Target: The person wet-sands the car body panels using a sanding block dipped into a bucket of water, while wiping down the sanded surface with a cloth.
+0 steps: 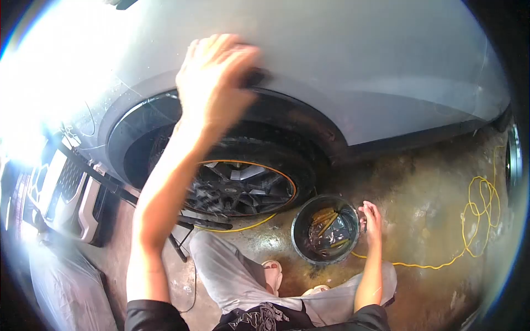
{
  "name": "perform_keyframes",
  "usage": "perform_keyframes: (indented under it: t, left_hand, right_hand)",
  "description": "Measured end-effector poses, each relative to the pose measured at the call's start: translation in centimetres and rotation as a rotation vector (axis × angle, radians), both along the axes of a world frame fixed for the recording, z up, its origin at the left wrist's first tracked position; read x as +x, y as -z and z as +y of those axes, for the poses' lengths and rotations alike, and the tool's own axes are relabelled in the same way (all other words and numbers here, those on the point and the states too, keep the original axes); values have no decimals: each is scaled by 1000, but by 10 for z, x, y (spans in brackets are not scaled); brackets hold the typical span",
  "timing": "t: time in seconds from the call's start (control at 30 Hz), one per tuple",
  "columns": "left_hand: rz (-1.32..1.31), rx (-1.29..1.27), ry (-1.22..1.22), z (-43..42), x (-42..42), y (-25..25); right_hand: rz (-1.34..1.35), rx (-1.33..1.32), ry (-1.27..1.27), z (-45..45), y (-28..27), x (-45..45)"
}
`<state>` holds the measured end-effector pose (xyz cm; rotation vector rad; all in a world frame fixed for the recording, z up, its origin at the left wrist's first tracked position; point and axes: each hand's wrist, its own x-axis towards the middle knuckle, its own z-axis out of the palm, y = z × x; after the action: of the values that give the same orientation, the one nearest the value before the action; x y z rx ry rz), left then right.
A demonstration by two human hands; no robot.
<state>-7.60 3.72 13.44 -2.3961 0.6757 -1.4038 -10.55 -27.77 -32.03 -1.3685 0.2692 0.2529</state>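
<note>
My left hand, smeared by motion, is over the grey car fender just above the wheel arch. A dark patch shows beside its fingers and palm; whether it is a held thing or a shadow I cannot tell. Below it stands the wheel, with dark spokes and an orange ring round the rim. My right hand is beside the rim of a black bucket, its fingers loosely bent and apart, with nothing visible in them. Inside the bucket are several long yellowish-brown pieces and something dark and shiny.
A yellow cord runs along the stained floor and lies in loops at the right. Thin black stand legs are left of my knee. At the far left are a white-and-black car part and grey cloth-like covering.
</note>
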Motion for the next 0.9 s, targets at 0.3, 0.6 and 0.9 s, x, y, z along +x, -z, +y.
perform_keyframes:
  t: [0.3,0.6,0.9]
  left_hand:
    - [367,230,365,-116,81,128]
    - [4,-146,-199,71,-36,-42]
    - [59,178,78,-56,43,48]
  right_hand:
    - [-198,-103,-73,32,42,8]
    - [-77,-96,-80,27,19,15]
    - [-282,-75,-84,45,-6,7]
